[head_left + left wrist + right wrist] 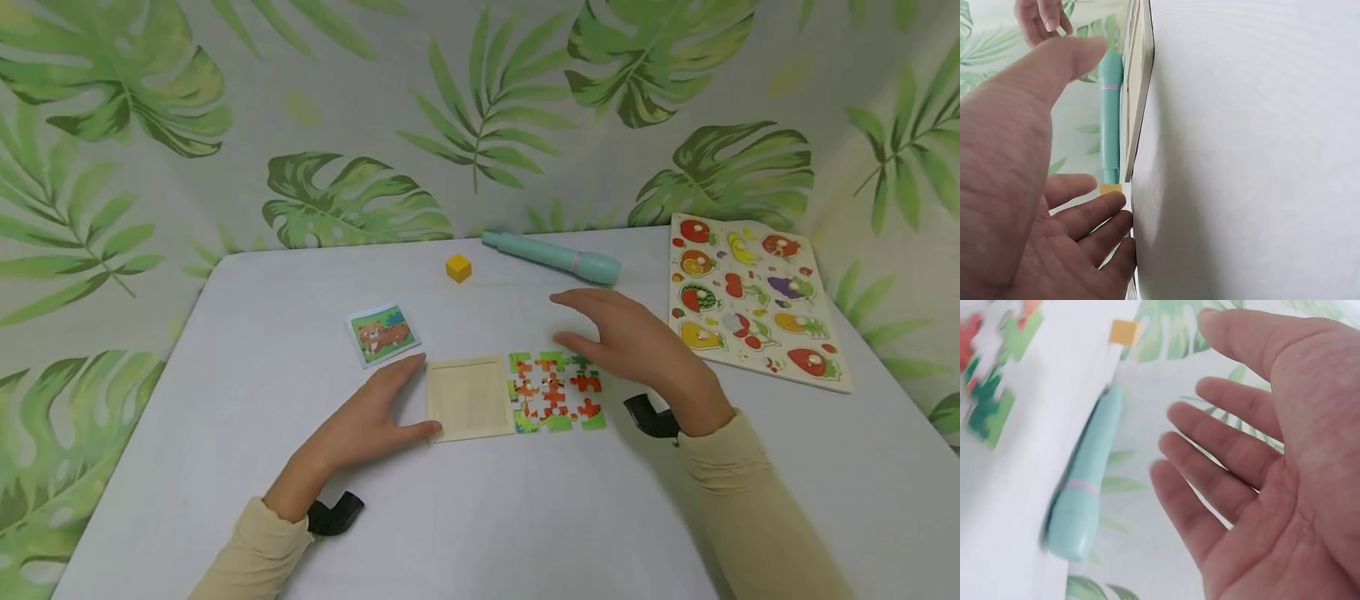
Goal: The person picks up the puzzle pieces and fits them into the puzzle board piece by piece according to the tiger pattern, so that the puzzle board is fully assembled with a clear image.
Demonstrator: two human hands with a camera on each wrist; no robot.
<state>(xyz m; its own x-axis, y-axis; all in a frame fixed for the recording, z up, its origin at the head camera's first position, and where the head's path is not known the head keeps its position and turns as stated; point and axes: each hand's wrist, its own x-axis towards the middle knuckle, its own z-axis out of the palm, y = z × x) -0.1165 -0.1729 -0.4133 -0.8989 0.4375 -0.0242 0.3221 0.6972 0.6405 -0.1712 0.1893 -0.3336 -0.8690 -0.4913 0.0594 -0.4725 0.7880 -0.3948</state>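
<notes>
A shallow wooden puzzle tray with a bare inside lies mid-table. My left hand is at its left side, fingers spread and relaxed, thumb by the lower left corner; whether it touches the tray I cannot tell. To the right of the tray, loose jigsaw pieces in orange and green lie spaced in a square. Over their upper right side my right hand hovers, holding nothing; in the right wrist view its fingers are loosely extended. A small bear picture lies just beyond the left hand.
Toward the back of the white table are a yellow cube and a teal flashlight-shaped object. A fruit peg puzzle board lies at the right. Leaf-patterned cloth rises behind the table.
</notes>
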